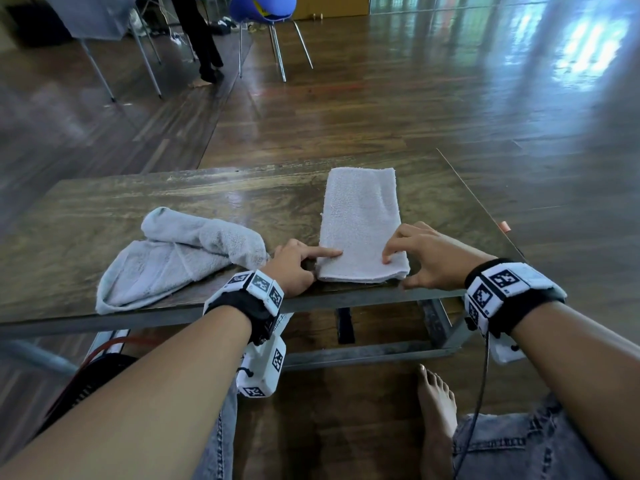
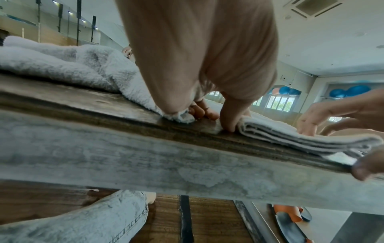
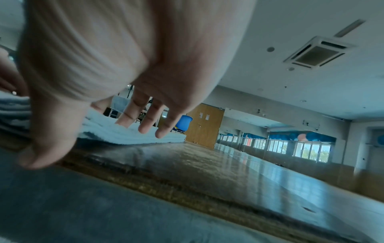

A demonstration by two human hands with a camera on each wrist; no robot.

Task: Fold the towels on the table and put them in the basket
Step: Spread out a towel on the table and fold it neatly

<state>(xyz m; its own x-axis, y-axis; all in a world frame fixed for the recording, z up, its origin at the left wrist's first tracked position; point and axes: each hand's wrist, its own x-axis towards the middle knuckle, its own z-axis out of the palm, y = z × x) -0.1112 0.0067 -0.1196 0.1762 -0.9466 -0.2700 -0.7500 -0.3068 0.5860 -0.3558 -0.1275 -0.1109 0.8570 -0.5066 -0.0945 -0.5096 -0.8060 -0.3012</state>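
A pale grey towel (image 1: pixel 360 216), folded into a long strip, lies on the wooden table (image 1: pixel 242 202) with its near end at the front edge. My left hand (image 1: pixel 322 261) holds the near left corner, index finger on top and thumb against the side; the left wrist view shows the stacked layers of the folded towel (image 2: pixel 290 136) beside that thumb (image 2: pixel 228 121). My right hand (image 1: pixel 396 271) pinches the near right corner, with its fingers (image 3: pixel 145 125) on top and its thumb (image 2: pixel 365 169) under the overhanging edge. A second towel (image 1: pixel 180 258) lies crumpled to the left.
The crumpled towel touches the back of my left hand. The table's right edge (image 1: pixel 485 209) runs close to the folded towel. My bare foot (image 1: pixel 436 403) is under the table front. A blue chair (image 1: pixel 263 8) and a standing person's legs (image 1: pixel 204 39) are far behind.
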